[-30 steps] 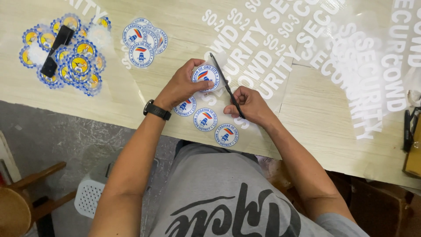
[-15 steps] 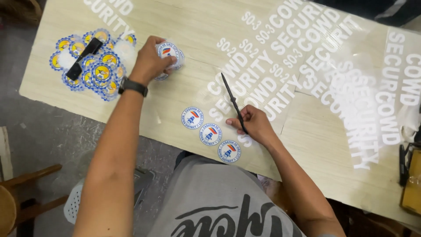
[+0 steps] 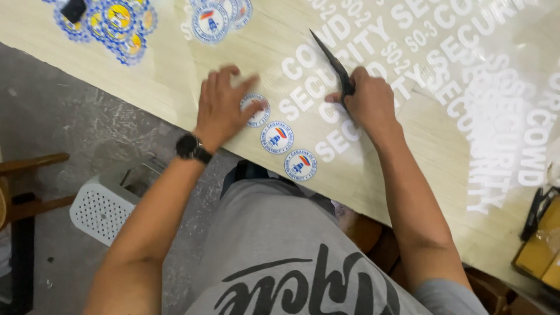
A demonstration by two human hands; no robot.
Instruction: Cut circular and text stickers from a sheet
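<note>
My left hand [image 3: 224, 105], with a black watch on the wrist, lies flat with fingers spread over a round blue-and-white sticker [image 3: 256, 111] near the table's front edge. Two more round stickers [image 3: 277, 137] [image 3: 301, 165] lie in a row beside it. My right hand [image 3: 367, 99] grips a thin black blade tool [image 3: 332, 61] that points up and away over a clear sheet with white cut lettering [image 3: 408, 52].
A stack of round blue stickers [image 3: 213, 17] and a pile of blue-and-yellow ones [image 3: 119, 23] lie at the table's far left. A white perforated plastic stool [image 3: 102, 210] stands on the grey floor below. Dark and brown objects [image 3: 539, 233] sit at the right edge.
My left hand reached to the sticker stack at the far left, then came back down onto the nearest round sticker in the row. The right hand kept the blade tool.
</note>
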